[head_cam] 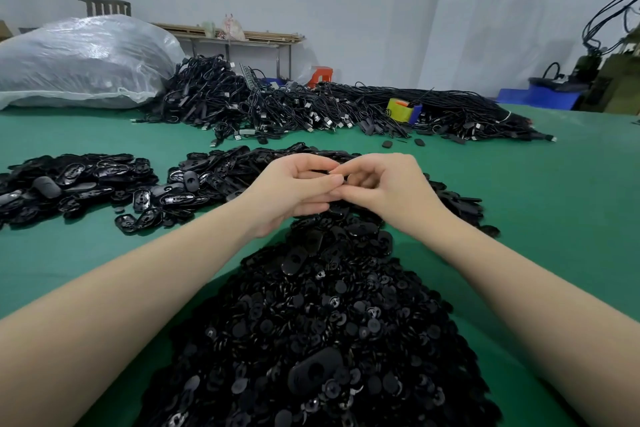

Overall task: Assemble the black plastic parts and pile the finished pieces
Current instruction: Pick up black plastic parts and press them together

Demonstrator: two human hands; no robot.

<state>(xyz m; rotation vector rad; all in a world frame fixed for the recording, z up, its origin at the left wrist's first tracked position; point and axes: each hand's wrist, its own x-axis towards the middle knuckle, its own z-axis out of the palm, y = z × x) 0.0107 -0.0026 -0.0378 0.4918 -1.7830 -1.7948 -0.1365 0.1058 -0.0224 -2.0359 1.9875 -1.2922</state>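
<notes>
My left hand [294, 191] and my right hand [384, 187] meet above the middle of the green table [554, 191], fingers curled together round a small black plastic part [320, 172] that is mostly hidden between them. Below my hands lies a big heap of small round black parts [318, 329], with a few oval shells on top. Behind my hands spreads a pile of black oval shells [221, 172]. Another pile of oval pieces [72, 184] lies at the left.
Tangled black cables [311, 107] cover the far side of the table, with a yellow and blue tape holder [403, 110] among them. A large clear plastic sack [83, 59] sits at the far left. Blue bins [543, 94] and a machine stand at the right.
</notes>
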